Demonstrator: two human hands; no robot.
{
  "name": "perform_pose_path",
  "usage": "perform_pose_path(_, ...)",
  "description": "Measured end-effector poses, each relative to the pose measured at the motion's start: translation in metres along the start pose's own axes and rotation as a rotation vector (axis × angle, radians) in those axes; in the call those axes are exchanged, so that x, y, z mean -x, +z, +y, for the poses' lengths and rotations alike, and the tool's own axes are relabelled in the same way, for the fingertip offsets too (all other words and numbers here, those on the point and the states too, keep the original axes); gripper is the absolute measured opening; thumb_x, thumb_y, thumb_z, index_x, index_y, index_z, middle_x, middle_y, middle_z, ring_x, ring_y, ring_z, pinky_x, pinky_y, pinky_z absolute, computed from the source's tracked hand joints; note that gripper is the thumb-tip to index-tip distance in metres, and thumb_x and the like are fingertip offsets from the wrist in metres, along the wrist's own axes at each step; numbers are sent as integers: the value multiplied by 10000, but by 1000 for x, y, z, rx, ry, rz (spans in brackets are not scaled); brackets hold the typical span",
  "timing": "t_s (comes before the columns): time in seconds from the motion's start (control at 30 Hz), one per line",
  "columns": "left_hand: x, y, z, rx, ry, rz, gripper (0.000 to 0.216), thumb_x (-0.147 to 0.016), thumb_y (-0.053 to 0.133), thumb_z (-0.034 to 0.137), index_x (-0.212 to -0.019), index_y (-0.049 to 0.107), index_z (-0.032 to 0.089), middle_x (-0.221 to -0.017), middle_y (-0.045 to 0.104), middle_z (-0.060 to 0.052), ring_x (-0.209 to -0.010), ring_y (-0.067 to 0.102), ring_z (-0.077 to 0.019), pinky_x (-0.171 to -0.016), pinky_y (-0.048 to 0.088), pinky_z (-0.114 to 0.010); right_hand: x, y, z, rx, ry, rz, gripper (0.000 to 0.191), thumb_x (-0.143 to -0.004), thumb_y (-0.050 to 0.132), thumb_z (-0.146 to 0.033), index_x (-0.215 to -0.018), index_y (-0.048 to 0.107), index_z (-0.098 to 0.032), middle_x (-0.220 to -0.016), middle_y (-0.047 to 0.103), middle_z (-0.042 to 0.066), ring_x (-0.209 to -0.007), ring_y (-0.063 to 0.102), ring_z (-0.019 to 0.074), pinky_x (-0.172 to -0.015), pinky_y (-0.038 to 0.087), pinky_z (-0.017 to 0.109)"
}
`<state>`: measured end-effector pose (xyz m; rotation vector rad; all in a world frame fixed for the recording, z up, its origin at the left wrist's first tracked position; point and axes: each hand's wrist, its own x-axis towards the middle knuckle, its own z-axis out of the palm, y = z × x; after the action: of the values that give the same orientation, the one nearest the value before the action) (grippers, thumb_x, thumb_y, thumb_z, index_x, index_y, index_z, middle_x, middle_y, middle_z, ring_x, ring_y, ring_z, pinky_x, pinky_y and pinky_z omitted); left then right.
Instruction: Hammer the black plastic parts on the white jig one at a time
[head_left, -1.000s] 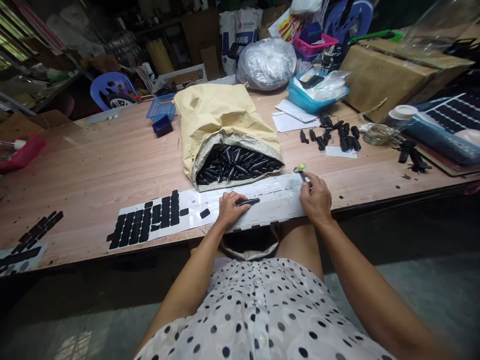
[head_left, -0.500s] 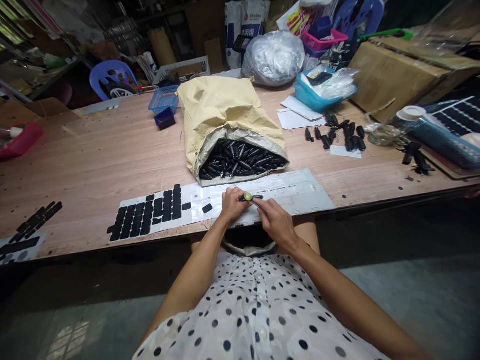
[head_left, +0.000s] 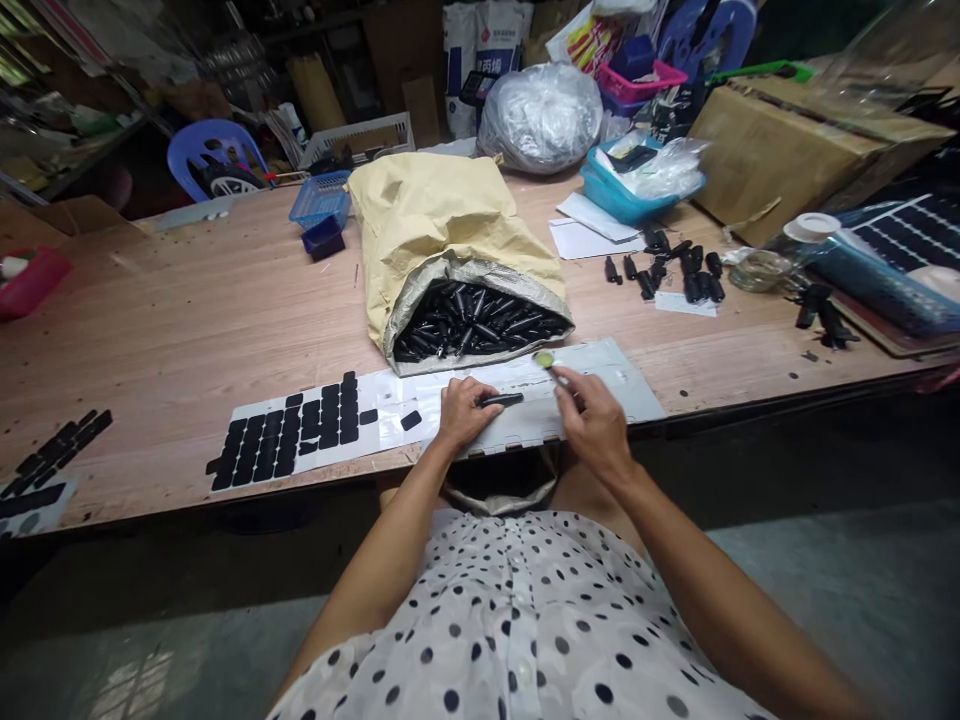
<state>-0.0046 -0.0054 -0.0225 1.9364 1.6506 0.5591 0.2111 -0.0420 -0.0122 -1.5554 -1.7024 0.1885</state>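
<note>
My left hand (head_left: 461,412) is closed round a slim black stick-shaped part (head_left: 501,400) that points right, held just above a long white backing sheet (head_left: 600,385) at the table's near edge. My right hand (head_left: 595,420) pinches a small tool with a yellow-green round end (head_left: 544,359), a short way right of the black part and apart from it. The left half of the sheet carries rows of black rectangular stickers (head_left: 289,440). Behind the sheet lies a tan paper sack (head_left: 439,225), its open mouth full of black parts (head_left: 480,322).
Loose black parts (head_left: 675,275) lie at the right beside white papers (head_left: 585,235) and a blue tray (head_left: 637,190). A cardboard box (head_left: 787,140), a clear plastic bag (head_left: 540,115), a small blue basket (head_left: 321,205) and a red tray (head_left: 26,280) ring the wooden table (head_left: 187,320).
My right hand brought the green-ended tool in to the black part held by my left hand, then drew back to the right. My left hand stayed put.
</note>
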Motion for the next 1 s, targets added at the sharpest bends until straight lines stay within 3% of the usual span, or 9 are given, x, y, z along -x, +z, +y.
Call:
perform_pose_path(0.13,2,1,-1,-8,26,1,184,-825,817,317,-1009,805,307,-1004,717,-19,-1058,542,-267,-998,421,-431,-44,-16,54,276,127,85,371,-941,515,-256,-1223,756,-269,-929,660,93,-875,608,262,-737,470,354)
perform_pose_path(0.3,-1,2,-5,-16,51,-9,136,-863,787,341,-996,807,318,-977,699,-19,-1044,538,-261,-979,427,-425,-69,-12,99,482,229,-14,377,-911,533,-202,-1190,784,-235,-888,586,98,-782,516,223,-644,323,317)
perform_pose_path(0.47,6,-1,-8,-53,126,-22,165,-917,733,388,-1044,797,304,-1050,711,-35,-1059,549,-258,-990,427,-441,-62,1,102,528,182,-7,354,-920,542,-207,-1190,770,-227,-903,551,94,-774,448,205,-637,249,310)
perform_pose_path(0.7,71,27,-10,-251,540,-17,225,-954,684,452,-1088,781,300,-1477,599,-70,-1321,493,-306,-1124,380,-503,-60,6,101,558,156,33,342,-906,534,-208,-1176,745,-201,-901,526,99,-780,410,212,-633,201,315)
perform_pose_path(0.87,98,54,-12,-379,533,13,190,-944,699,421,-1062,770,290,-1570,541,-58,-1408,469,-309,-1160,393,-488,-59,5,102,582,139,31,331,-902,532,-217,-1167,730,-198,-893,517,94,-776,403,209,-631,187,312)
perform_pose_path(1.0,100,56,-7,-328,550,66,311,-909,726,504,-1118,765,277,-1535,575,-96,-1392,490,-337,-1114,429,-497,-58,7,105,584,131,35,329,-903,535,-221,-1170,724,-196,-882,517,88,-750,395,198,-629,184,308)
